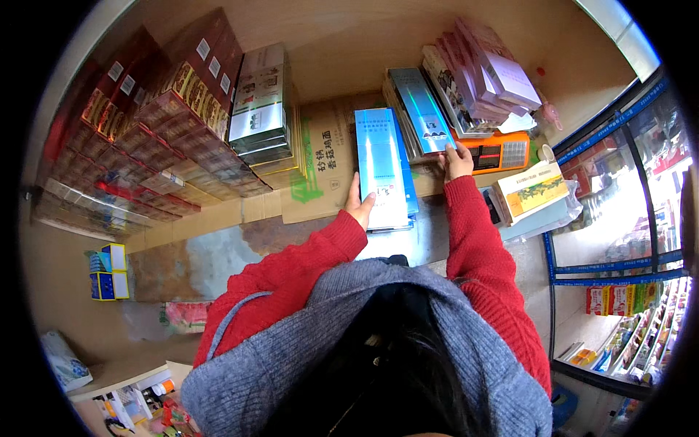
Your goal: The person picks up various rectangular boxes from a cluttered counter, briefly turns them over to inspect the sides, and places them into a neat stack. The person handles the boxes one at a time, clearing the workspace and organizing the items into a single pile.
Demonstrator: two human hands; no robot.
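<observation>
My left hand (360,203) is at the near left edge of a light-blue and white carton (382,164), its thumb over the top. Blue cartons (405,175) show along that carton's right side. The fingers of my right hand (457,161) touch the near end of a teal carton (420,109), which tops a stack of long flat cartons. Beneath the light-blue carton, a flattened brown cardboard sheet (327,158) with green print covers part of the surface. Whether my left fingers reach under the carton is hidden.
Dark red cartons (180,104) are piled high at left, beside a silver-and-white carton stack (259,104). Pink boxes (491,82) lean at the back right, above an orange device (505,153). A yellow-and-white box (532,188) lies near my right arm. Glass-fronted shelving stands far right.
</observation>
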